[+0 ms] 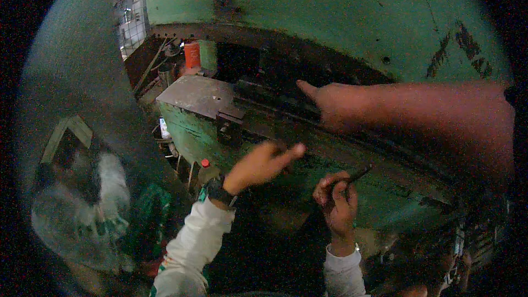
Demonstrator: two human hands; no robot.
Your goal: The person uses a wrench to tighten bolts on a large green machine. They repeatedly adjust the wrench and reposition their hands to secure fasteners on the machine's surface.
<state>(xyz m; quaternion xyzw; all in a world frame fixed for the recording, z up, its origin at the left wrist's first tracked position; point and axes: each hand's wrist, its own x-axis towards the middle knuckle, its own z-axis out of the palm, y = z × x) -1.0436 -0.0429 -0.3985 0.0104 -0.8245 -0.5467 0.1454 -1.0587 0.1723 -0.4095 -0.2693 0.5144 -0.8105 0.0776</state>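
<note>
My left hand, with a dark watch at its wrist, hovers before the dark front edge of a large green machine. It is a little blurred; a finger stretches out to the right and no held thing shows. Lower and to the right, my right hand grips a short, dark, slender rod-like piece that points up and right; its kind is unclear. Another person's bare arm reaches in from the right, a finger extended over the machine's long dark bed.
Behind the machine's worn flat top stands a red-orange container. A bottle with a red cap is by my left wrist. At the lower left is a person in light clothing. Metal clutter fills the lower right.
</note>
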